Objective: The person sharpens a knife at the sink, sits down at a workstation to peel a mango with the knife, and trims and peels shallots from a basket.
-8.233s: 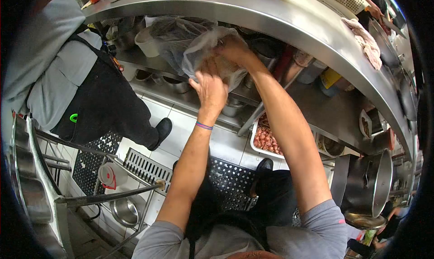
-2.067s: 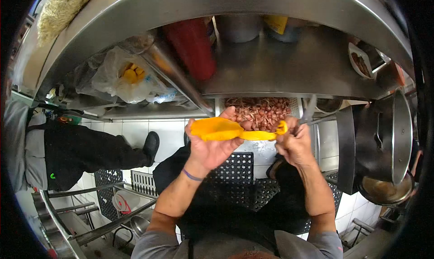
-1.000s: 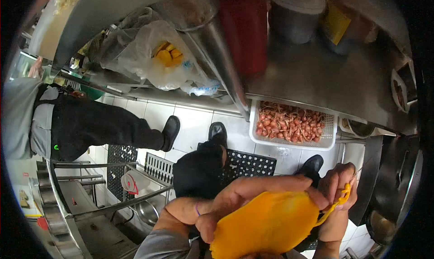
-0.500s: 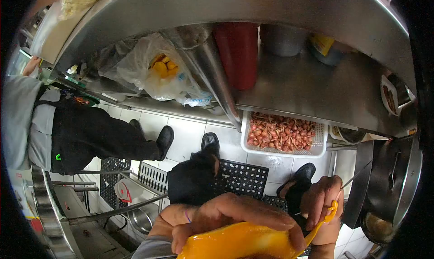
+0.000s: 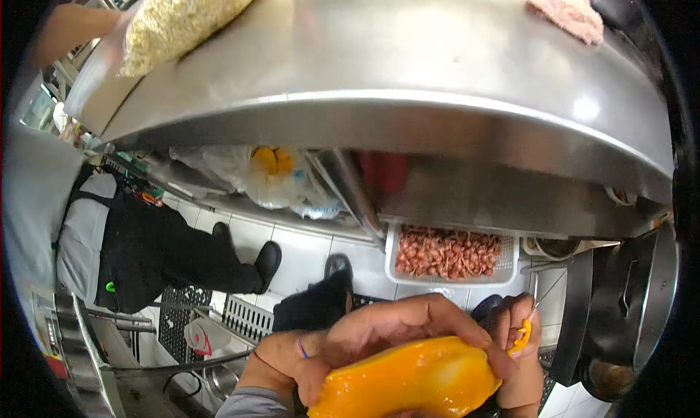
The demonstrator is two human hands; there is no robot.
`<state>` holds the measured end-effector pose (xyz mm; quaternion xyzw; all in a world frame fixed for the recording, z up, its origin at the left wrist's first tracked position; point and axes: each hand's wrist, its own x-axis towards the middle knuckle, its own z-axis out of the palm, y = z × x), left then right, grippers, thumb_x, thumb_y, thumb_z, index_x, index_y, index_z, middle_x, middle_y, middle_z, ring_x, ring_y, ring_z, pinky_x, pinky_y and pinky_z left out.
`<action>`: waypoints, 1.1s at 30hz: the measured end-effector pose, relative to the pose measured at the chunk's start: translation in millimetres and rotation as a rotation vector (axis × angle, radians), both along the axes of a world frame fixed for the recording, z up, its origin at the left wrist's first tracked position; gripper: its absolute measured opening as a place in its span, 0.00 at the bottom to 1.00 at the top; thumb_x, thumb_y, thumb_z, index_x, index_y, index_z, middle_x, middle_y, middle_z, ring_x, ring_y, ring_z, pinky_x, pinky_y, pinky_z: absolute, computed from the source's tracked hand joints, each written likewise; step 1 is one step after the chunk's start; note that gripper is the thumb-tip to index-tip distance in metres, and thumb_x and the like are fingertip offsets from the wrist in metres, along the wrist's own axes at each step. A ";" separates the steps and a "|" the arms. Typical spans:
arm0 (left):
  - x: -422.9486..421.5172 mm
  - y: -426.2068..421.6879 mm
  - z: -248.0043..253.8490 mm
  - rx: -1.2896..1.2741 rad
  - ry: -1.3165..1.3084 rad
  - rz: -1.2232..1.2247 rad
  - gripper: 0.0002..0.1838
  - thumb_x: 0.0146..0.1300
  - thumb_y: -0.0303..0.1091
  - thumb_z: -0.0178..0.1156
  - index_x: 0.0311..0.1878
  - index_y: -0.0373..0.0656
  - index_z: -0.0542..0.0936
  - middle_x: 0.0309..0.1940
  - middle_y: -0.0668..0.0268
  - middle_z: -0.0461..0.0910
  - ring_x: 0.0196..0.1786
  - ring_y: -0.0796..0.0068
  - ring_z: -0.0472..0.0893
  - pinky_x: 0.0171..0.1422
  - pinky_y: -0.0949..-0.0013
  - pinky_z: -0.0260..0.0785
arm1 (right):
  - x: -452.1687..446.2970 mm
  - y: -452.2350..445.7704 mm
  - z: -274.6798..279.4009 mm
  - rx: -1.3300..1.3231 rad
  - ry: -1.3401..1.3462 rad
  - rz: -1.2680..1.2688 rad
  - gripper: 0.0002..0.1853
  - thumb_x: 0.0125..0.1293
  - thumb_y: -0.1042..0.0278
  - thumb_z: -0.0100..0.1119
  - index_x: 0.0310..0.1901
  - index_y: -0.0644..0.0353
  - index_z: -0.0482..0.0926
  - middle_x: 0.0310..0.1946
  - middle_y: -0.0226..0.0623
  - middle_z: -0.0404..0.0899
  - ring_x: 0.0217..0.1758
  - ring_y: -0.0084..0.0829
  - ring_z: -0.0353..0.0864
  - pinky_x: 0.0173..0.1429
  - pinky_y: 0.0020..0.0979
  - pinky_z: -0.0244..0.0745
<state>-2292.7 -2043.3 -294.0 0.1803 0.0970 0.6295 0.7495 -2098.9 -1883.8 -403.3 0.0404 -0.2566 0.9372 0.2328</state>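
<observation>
Left hand (image 5: 397, 323) is cupping yellow fruit (image 5: 412, 378); right hand (image 5: 514, 325), beside it, is gripping what seems a thin blade (image 5: 550, 290) — yellow strip (image 5: 522, 336) curling there — left fingertips (image 5: 500, 362) needing clearance.

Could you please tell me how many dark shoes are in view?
4. At left, a co-worker's front black shoe and rear shoe; in the middle, the wearer's left shoe; below the white perforated plastic basket, the wearer's right shoe, partly covered. More may be hidden.

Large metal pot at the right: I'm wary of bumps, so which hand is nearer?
Right. In the picture, the right hand lies left of the pot, the left hand farther left.
</observation>
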 end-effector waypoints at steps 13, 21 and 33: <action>-3.9 20.4 2.0 -0.011 -0.022 0.136 0.33 0.63 0.47 0.66 0.63 0.33 0.69 0.59 0.47 0.75 0.66 0.59 0.74 0.77 0.58 0.58 | -17.6 15.0 6.1 -0.106 0.136 0.039 0.10 0.46 0.83 0.73 0.27 0.68 0.78 0.26 0.55 0.83 0.27 0.51 0.85 0.32 0.46 0.82; 16.0 42.1 -28.7 0.451 -0.187 0.243 0.52 0.54 0.71 0.62 0.62 0.27 0.68 0.56 0.37 0.76 0.59 0.48 0.78 0.65 0.50 0.71 | -26.6 10.1 20.6 -0.148 0.074 0.059 0.11 0.46 0.80 0.76 0.25 0.68 0.78 0.24 0.54 0.83 0.30 0.48 0.87 0.38 0.41 0.85; -9.1 26.4 -13.3 0.103 -0.189 0.072 0.64 0.40 0.75 0.66 0.64 0.21 0.64 0.59 0.32 0.71 0.64 0.46 0.74 0.75 0.53 0.58 | -25.4 22.1 8.3 -0.069 0.014 -0.015 0.12 0.48 0.75 0.72 0.29 0.66 0.76 0.25 0.54 0.81 0.26 0.49 0.85 0.31 0.41 0.83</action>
